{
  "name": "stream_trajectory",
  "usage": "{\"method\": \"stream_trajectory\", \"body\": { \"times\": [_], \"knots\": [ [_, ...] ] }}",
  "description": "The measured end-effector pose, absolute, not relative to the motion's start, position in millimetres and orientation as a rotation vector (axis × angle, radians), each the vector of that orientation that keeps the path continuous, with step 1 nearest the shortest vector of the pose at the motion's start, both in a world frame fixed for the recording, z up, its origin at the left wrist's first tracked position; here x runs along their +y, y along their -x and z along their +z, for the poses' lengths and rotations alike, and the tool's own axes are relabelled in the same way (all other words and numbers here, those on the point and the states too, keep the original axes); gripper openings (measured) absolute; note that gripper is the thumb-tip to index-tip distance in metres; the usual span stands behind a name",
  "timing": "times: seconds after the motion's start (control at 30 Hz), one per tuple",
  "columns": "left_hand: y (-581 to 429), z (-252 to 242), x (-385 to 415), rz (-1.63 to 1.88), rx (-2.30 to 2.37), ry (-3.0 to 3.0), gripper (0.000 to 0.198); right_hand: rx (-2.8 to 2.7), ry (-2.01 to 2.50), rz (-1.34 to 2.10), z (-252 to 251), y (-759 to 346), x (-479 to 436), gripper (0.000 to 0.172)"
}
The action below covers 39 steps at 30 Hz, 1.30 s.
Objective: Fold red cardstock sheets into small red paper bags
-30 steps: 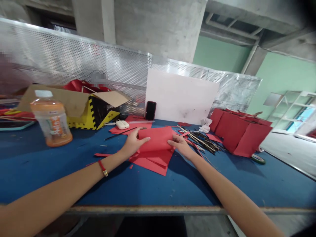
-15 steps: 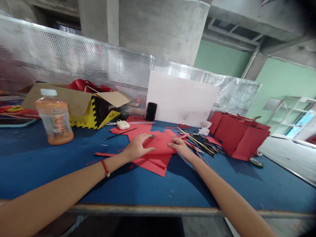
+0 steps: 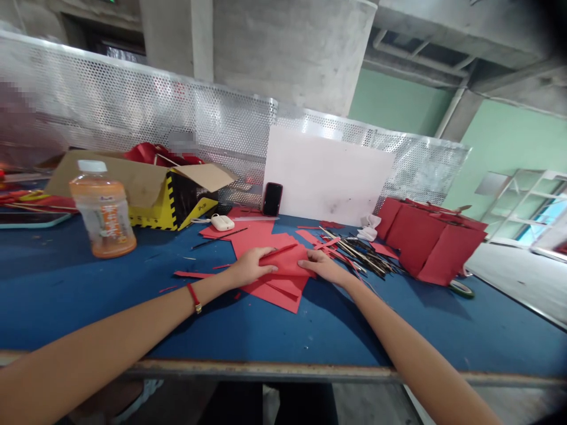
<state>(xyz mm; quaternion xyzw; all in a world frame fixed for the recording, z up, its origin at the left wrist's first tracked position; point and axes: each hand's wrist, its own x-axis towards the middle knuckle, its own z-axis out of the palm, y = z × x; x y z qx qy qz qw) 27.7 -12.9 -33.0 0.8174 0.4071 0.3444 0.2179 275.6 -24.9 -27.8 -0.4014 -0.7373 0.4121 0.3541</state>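
From my screen I see two bare arms, the left arm (image 3: 110,326) and the right arm (image 3: 420,354), ending in the left hand (image 3: 250,267) and the right hand (image 3: 323,265). Near the left hand sits a thin red bracelet (image 3: 191,291) with a small gold charm (image 3: 198,308). Lower down are dark trousers (image 3: 274,404).

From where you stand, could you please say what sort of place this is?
Probably a handicraft workshop: a blue-topped workbench littered with red paper offcuts, a heap of thin sticks, and folded red paper shapes.
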Motion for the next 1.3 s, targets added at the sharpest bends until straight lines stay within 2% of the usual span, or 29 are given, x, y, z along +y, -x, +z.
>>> {"method": "stream_trajectory", "body": {
  "times": [0.27, 0.7, 1.3],
  "knots": [
    [-29.5, -38.0, -6.8, 1.072, 1.036, -2.228, 0.047, -2.031, 1.095, 0.992, -21.1, -278.0, -28.5, 0.040],
    [-28.6, -33.2, -7.2, 1.003, 0.946, -2.217, 0.039, -2.083, 1.101, 0.972, -18.8, -274.3, -32.3, 0.042],
    [-23.9, -33.0, 0.1, 0.908, 0.931, -2.175, 0.045, -2.077, 1.016, 1.015, -26.0, -276.9, -26.1, 0.042]
  ]
}}
